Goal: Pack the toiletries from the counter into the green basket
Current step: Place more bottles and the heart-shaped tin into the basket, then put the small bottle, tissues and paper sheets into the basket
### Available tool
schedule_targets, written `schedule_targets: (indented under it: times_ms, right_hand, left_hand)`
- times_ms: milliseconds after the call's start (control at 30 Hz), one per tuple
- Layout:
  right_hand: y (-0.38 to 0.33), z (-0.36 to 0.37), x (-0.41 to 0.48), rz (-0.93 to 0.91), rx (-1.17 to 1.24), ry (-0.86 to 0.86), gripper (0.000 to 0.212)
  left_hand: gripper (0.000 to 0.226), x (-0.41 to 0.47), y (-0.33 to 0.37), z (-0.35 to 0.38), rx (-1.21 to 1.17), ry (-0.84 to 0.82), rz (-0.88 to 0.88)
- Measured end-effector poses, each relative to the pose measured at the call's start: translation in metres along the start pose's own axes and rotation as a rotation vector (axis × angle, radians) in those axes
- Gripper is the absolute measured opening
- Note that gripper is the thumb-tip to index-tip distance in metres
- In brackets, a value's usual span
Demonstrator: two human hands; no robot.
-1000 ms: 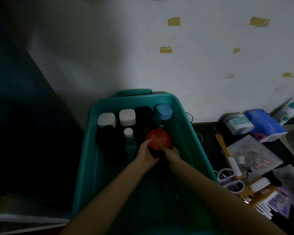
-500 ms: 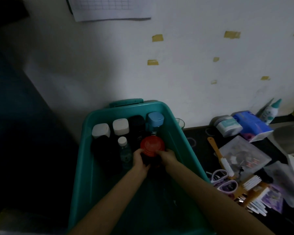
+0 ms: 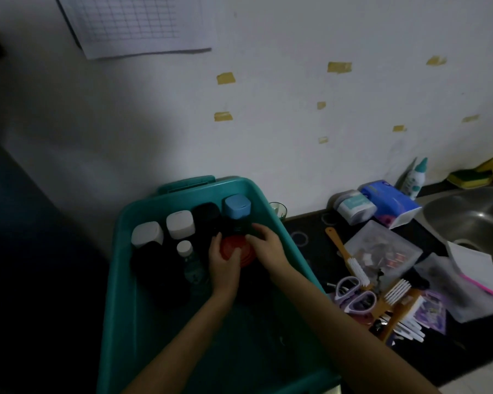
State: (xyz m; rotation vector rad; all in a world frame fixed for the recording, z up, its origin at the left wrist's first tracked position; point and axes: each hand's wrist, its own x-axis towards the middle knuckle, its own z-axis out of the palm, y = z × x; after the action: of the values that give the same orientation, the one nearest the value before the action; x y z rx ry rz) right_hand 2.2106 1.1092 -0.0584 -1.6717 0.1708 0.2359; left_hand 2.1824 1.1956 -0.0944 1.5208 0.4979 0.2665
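- Step in hand: seating a round, red-lidded dark jar (image 3: 234,245) inside the teal-green plastic basket (image 3: 117,280), just in front of a blue-capped dark bottle (image 3: 236,207) in the standing row.
- The left hand (image 3: 224,265) grips the jar, thumb across its lid. The right hand (image 3: 268,248) reaches over the lid's far edge, and I cannot tell whether it holds anything (too dim).
- Next, as I judge it: release the jar upright, then reach to the black counter (image 3: 313,251), where a white tub with a teal label (image 3: 353,207) waits.
- No label is legible; the gridded paper sheet (image 3: 134,21) shows only lines.
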Motion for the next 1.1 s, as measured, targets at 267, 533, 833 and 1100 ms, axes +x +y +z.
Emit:
schedule_targets:
  times_ms: [267,533,833,1100]
  right_hand:
    - [-0.013,-0.036,-0.046,-0.248,0.060,0.012,0.025]
    - [0.010,-0.110,-0.101,-0.412,0.037,0.122,0.020]
    - [0.070,-0.209,-0.136,-0.272,-0.163,0.422,0.017]
    - [0.109,-0.261,-0.148,-0.186,-0.351,0.446,0.016]
  left_hand:
    - [0.039,-0.031,0.021,0.005,0.188,-0.317,0.388]
    - [0.032,-0.071,0.037,0.019,0.411,-0.523,0.793]
    - [0.022,-0.131,0.046,0.059,0.488,-0.680,0.793]
    - [0.023,-0.166,0.032,0.097,0.762,-0.748,0.716]
